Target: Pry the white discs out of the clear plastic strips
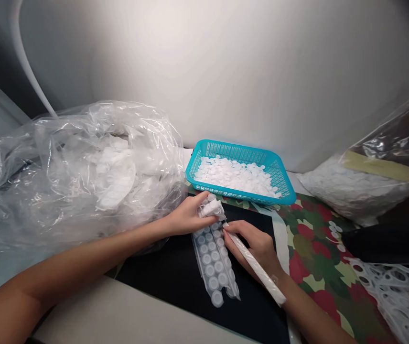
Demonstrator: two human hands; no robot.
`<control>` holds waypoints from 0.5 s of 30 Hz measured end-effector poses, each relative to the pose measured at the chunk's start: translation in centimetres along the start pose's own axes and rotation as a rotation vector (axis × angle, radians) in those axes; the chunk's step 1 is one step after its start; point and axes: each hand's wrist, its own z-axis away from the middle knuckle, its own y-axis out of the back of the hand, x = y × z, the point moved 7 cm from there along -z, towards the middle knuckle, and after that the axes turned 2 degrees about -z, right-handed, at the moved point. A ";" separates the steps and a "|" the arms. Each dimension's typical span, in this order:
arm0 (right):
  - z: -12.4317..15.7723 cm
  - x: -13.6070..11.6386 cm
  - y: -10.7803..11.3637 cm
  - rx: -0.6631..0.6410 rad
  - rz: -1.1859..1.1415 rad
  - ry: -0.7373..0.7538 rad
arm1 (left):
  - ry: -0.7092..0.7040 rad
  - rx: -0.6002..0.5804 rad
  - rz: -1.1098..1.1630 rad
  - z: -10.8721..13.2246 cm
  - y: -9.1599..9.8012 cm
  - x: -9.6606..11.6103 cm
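The left hand (190, 215) is curled nearly shut around the bunched upper end of a long translucent plastic strip studded with round white caps (213, 263), gathering that end into a crumpled fold. The strip lies on a black mat (176, 286), its long axis running away from the person's body and its free lower end pointing back toward them, leaning slightly right. The right hand (251, 246) is closed in a pen-like grip around a slim white cylindrical rod (258, 270), which lies diagonally, its upper tip at the strip's edge just below the left hand and its lower end pointing down and right, past the wrist. Beyond the hands, a turquoise perforated plastic basket (236, 153) holds a shallow heap of loose white discs (229, 176). A large clear plastic bag (82, 177) with white material inside slumps to the left, and a second bag packed with white discs (355, 191) sits at the right. A red-and-green camouflage-print cloth (319, 258) lies beside the mat, with a white punched-out sheet (398, 301) at its lower right.
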 end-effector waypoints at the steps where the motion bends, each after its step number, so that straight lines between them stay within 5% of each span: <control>1: 0.1 0.0 0.0 -0.001 0.008 -0.004 | 0.029 -0.015 -0.004 -0.1 0.0 -0.2; 15: -0.1 -0.3 -0.3 -0.051 0.102 -0.005 | 0.295 -0.059 0.209 -0.7 0.4 -1.8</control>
